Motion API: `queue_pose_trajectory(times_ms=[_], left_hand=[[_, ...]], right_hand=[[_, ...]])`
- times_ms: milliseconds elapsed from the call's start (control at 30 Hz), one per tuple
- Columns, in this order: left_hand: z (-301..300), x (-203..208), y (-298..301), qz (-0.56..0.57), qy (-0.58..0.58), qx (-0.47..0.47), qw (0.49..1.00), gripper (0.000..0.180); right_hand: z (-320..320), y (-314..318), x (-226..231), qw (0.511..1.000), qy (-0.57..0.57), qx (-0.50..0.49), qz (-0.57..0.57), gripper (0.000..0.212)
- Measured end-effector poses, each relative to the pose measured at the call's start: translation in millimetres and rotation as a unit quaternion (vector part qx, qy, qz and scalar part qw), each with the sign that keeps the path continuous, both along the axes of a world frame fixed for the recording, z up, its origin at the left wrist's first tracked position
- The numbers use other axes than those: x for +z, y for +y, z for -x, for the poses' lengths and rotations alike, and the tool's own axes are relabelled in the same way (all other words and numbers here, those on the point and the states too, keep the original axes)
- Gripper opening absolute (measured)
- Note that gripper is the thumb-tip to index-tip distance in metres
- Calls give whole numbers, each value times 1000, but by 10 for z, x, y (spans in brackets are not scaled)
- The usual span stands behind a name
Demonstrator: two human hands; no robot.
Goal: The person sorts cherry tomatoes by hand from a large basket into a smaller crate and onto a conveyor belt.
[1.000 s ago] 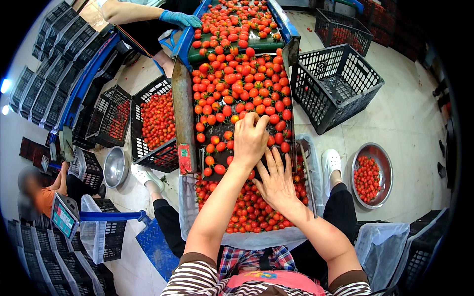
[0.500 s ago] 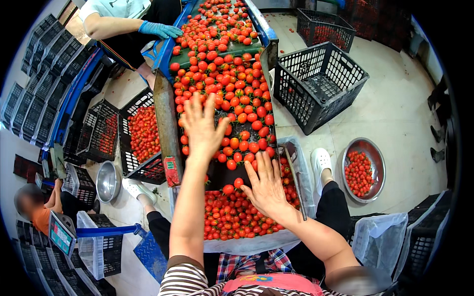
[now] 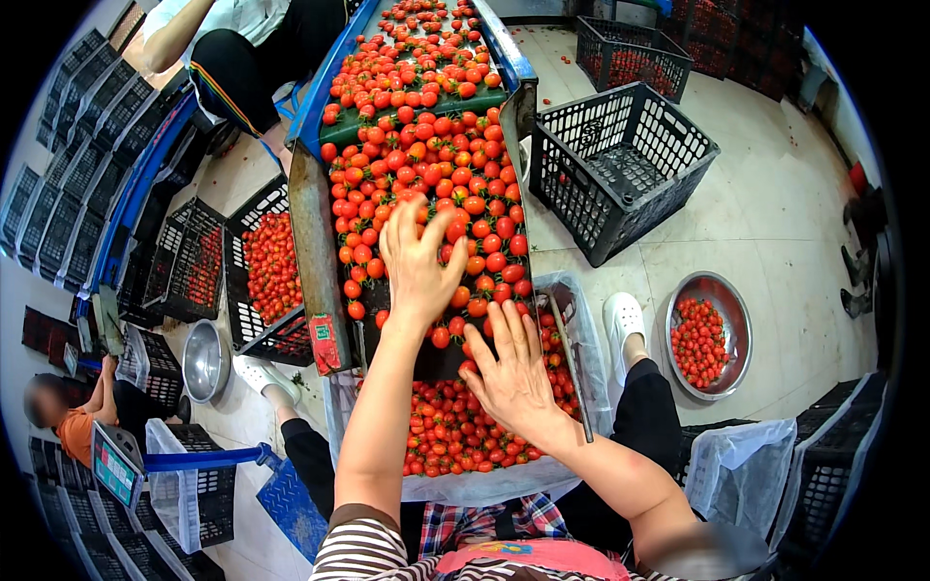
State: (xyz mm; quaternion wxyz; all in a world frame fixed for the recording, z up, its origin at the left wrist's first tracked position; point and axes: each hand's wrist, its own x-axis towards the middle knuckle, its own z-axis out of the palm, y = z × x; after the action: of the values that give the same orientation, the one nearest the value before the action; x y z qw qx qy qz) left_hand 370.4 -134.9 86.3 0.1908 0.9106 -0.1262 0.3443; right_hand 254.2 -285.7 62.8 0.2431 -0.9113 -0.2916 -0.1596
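Blue-sided conveyor [image 3: 513, 60], dark end tray [image 3: 437, 361], small red tomatoes [image 3: 474, 205] across both

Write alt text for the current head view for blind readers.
A person's left hand and right hand reach over red tomatoes on a chute, with a lined bin of more tomatoes at its near end. To the right, a black crate and a metal bowl of tomatoes stand on the floor.

You have 2 hands [image 3: 418, 276], 1 chute [image 3: 312, 252], 2 plainly visible metal bowls [image 3: 205, 361], 2 white shoes [image 3: 624, 318], 1 blue textured plate [image 3: 294, 505]; tomatoes [image 3: 432, 175] and crates [image 3: 603, 211] defy exact counting.
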Motion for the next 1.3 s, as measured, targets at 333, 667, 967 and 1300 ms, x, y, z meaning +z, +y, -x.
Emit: queue_pose_trajectory(times_ms=[333,667,967,1300], left_hand=[[301,-150,46,-87,132,20,987,50],[558,-309,546,3,72,126,989,38],[340,-6,-387,-39,44,-119,991,29],[428,-126,-517,-1,153,-160,975,29]], right_hand=[[18,-68,-41,999,32,6,12,46],[51,-13,-131,998,9,-46,37,37],[78,8,-185,997,-23,-8,75,41],[16,-53,-130,994,-13,33,106,45]])
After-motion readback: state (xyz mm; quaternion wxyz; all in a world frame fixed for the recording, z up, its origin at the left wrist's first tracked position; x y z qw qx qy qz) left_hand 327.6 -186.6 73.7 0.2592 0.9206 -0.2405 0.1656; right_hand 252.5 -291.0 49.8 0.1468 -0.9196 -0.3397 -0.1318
